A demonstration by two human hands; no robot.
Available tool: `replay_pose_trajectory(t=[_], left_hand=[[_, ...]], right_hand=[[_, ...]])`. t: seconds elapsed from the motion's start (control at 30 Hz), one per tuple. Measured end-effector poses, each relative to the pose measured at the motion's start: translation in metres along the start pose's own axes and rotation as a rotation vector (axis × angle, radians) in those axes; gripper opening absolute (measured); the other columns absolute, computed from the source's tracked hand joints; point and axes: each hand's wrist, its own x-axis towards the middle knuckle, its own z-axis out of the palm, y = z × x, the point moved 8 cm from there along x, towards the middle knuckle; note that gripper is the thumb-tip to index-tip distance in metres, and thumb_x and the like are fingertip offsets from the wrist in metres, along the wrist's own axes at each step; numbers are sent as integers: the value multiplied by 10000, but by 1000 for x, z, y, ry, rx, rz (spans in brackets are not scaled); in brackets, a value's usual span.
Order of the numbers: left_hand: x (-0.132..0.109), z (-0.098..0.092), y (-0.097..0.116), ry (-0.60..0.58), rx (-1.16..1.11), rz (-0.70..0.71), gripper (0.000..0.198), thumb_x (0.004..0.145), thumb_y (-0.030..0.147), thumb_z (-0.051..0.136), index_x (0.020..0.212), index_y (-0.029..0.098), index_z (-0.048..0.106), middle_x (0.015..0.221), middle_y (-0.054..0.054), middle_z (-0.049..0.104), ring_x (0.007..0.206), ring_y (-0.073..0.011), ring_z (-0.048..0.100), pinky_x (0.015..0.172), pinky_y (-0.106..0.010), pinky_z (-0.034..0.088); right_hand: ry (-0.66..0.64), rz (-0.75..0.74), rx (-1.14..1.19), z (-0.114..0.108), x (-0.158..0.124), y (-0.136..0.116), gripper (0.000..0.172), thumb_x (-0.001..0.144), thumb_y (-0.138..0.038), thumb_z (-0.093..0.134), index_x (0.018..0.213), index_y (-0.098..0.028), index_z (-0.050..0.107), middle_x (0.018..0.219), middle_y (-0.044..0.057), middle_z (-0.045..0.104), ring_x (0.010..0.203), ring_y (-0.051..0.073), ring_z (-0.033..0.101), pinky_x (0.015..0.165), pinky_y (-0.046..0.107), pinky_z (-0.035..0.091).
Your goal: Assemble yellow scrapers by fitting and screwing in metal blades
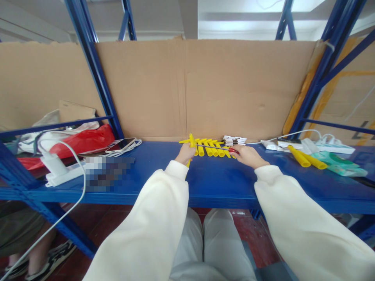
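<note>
Two bare hands in cream sleeves work over a blue shelf (pixel 216 185), at a row of yellow tubes (pixel 209 152), from which all places here are given. At the row's left end, the left hand (pixel 185 153) has its fingers closed around a yellow piece (pixel 192 139), which sticks up above the grip; its full shape is hard to make out. At the row's right end, the right hand (pixel 246 155) has its fingers curled around the handle of a red-handled screwdriver (pixel 231 150). The thin metal shaft crosses over the row, pointing left toward the yellow piece; whether the tip touches it cannot be told. Just behind the row's right end sits a stack of black-and-white pieces (pixel 234 140). Behind the row stands a cardboard panel (pixel 146 89). Well to the row's right lie two loose yellow tubes (pixel 299 157), with a green packet (pixel 340 163) beside them. Well to its left are a phone (pixel 123 144), a red bag (pixel 88 138) and a white power strip (pixel 66 175)
</note>
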Motion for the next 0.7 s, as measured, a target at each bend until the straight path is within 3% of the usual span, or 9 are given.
replay_pose_trajectory(t=[0.17,0.33,0.5,0.7], left_hand=[[-1,0,0,2,8,-2,206,832,15,578,689,161,550,405,83,405,371,-80,402,430,-200,307],[-2,0,1,-9,19,-4,152,843,33,575,742,146,582,409,82,414,365,-74,402,416,-191,305],[-3,0,1,-10,23,-12,167,852,43,579,727,154,565,397,92,391,348,-64,381,392,-181,287],[-1,0,-1,-2,-2,-17,198,845,60,616,691,163,547,388,89,390,344,-70,383,402,-193,289]], right_hand=[[4,66,28,-2,0,4,328,923,-379,556,1186,-195,621,961,111,769,842,268,716,647,300,451],[15,70,14,0,1,7,176,907,-311,553,1036,-211,619,910,91,760,771,240,699,599,278,399],[59,-14,78,3,2,5,188,925,-324,520,959,-206,662,928,94,763,789,226,685,633,284,427],[63,-27,130,4,2,6,245,940,-353,514,1028,-203,685,980,108,765,834,234,694,684,296,465]])
